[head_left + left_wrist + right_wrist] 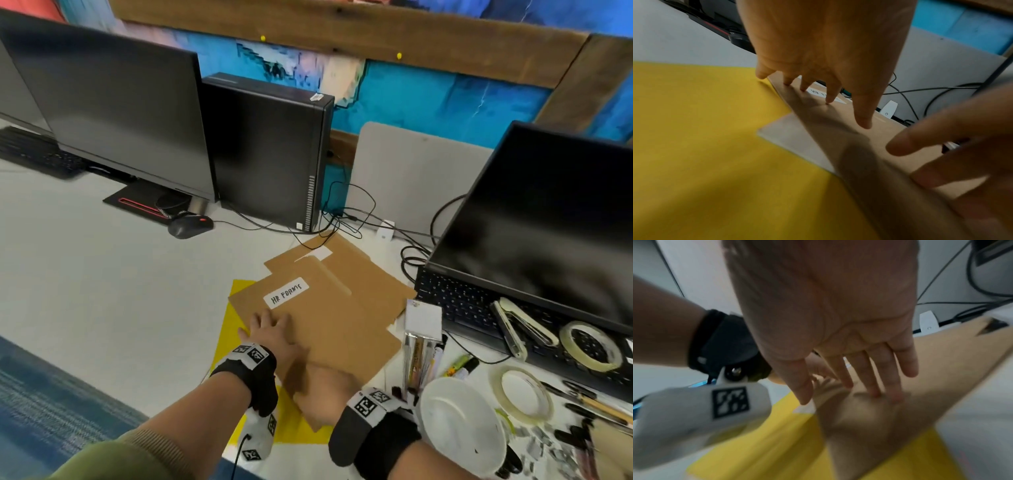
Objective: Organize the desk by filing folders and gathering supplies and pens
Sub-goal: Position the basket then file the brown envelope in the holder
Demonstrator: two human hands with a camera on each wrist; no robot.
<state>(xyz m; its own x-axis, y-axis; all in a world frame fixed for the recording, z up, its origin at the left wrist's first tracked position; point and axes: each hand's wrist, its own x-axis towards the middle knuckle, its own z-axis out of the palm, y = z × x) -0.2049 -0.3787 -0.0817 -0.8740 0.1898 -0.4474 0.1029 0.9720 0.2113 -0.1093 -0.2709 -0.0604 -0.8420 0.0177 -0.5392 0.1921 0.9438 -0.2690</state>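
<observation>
A brown folder (329,315) with a white label reading "HR FORMS" (287,292) lies on a second brown folder (370,274) and on a yellow folder (229,342). My left hand (270,330) lies flat on the top folder near its left edge, fingers straight, fingertips (827,100) touching the cardboard. My right hand (322,394) rests flat on the folder's near corner, fingers (875,386) spread and straight. A white sheet corner (795,142) sticks out from under the brown folder (890,146) over the yellow folder (705,146).
Right of the folders lie markers (419,356), a white plate (459,421), tape rolls (592,346), a stapler (520,325) on a keyboard (459,301) and loose clips. Monitors (113,113), a computer tower (270,150), a mouse (190,226) and cables (349,219) stand behind.
</observation>
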